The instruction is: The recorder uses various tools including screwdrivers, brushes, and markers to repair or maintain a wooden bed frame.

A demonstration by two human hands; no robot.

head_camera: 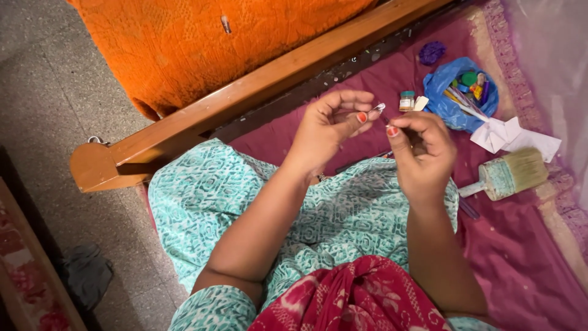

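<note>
Maroon cloth (520,245) spread below. Left hand (331,125) pinching a small silvery piece (379,108) at fingertips; right hand (422,150) closed on a thin dark tool (386,121) — tip just beside that piece. Nearby: blue bag (442,92) of small paint pots, wide brush (508,173), small jar (407,100).
</note>
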